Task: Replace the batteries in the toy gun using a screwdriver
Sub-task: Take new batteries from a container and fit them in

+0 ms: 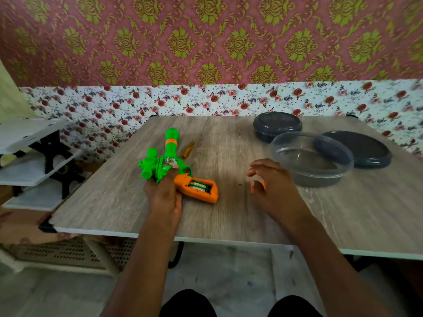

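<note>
Left hand (163, 195) grips the toy gun (170, 146); right hand (272, 184) pinches an orange cover (252, 188).

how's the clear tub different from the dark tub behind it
The clear tub is see-through; the dark tub is solid grey. The clear tub stands open; the dark tub has its lid on. The clear tub looks wider and sits nearer; the dark tub is by the wall. Both are round and rest on the table.
</note>
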`<state>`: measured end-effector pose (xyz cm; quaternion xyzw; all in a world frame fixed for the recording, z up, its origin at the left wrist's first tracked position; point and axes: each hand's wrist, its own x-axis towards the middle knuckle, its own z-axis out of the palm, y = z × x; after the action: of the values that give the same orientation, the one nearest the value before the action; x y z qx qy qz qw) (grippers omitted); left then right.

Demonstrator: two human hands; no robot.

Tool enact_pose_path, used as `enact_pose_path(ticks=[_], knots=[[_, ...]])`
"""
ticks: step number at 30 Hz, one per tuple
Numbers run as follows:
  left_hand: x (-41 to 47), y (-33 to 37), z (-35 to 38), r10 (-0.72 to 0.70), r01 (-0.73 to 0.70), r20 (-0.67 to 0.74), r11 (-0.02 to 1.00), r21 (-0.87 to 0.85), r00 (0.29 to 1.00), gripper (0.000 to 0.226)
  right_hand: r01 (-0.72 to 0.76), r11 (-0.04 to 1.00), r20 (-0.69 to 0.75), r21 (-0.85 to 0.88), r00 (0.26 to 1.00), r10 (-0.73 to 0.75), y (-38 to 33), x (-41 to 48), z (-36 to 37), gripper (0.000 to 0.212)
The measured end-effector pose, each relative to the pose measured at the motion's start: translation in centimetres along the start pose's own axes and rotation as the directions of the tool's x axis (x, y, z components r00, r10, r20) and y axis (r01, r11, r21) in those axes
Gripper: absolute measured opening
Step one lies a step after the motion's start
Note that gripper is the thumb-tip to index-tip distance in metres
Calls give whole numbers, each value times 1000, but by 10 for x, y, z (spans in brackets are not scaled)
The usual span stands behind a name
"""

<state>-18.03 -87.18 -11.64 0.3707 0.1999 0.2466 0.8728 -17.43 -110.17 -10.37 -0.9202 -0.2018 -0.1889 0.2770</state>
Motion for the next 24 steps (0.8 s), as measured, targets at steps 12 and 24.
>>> enact_pose_path(ticks=[12,24], knots=[[-7,2,2,18,-18,27,1000,24,999,47,-97,929,205,-357,962,180,0,-8,-4,42],[-4,1,1,33,-33,41,999,-6,999,36,43,980,-227,195,974,3,-27,-5,13,31]])
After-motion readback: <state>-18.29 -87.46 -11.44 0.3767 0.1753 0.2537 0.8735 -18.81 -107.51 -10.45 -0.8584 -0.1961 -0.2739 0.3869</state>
